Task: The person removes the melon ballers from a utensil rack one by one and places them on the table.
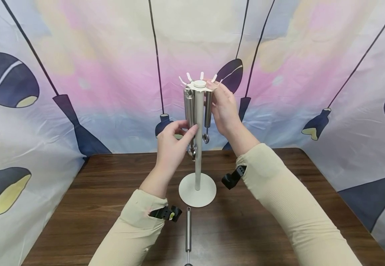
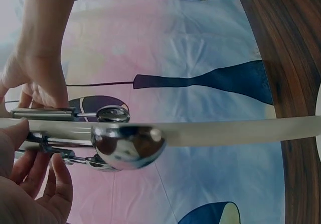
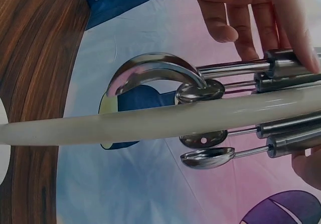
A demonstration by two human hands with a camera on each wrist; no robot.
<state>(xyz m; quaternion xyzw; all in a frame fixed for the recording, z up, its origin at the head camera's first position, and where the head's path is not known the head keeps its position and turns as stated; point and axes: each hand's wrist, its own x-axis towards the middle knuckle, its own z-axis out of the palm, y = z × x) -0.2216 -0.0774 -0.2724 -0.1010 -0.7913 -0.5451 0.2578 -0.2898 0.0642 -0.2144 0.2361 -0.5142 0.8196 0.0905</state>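
White stand (image 1: pixel 198 159) w/ a thin pole stands upright on the brown table (image 1: pixel 119 192), abt. in the middle. Round base (image 1: pixel 209 196) at the bottom, ring of little hooks (image 1: pixel 201 75) up top. Shiny metal tools (image 3: pixel 288 63) hang by the pole, 2 on each side in the R wrist view, round ends pointing down. One has a big deep bowl (image 2: pixel 128 151), & a flat one has a small hole (image 3: pixel 203 139)

L hand (image 1: pixel 174 144) holds a metal handle on the L side of the pole: thumb in front, fingers bent behind, so it's clamped on that handle. R hand (image 1: pixel 224 107) is up high by the hooks, bent fingers touching the handle (image 1: pixel 208 114) on the R side; can't tell if they pinch it

One more tool (image 1: pixel 188 231) lies on the table in front of the base, apart from it, ring end twd. the stand, far end cut off. Both arms have cream sleeves (image 1: pixel 289 199) & black straps (image 1: pixel 167 213). Behind it all hangs a pink, blue & cream cloth (image 1: pixel 112 92) w/ dark lamps (image 1: pixel 9 79) on it
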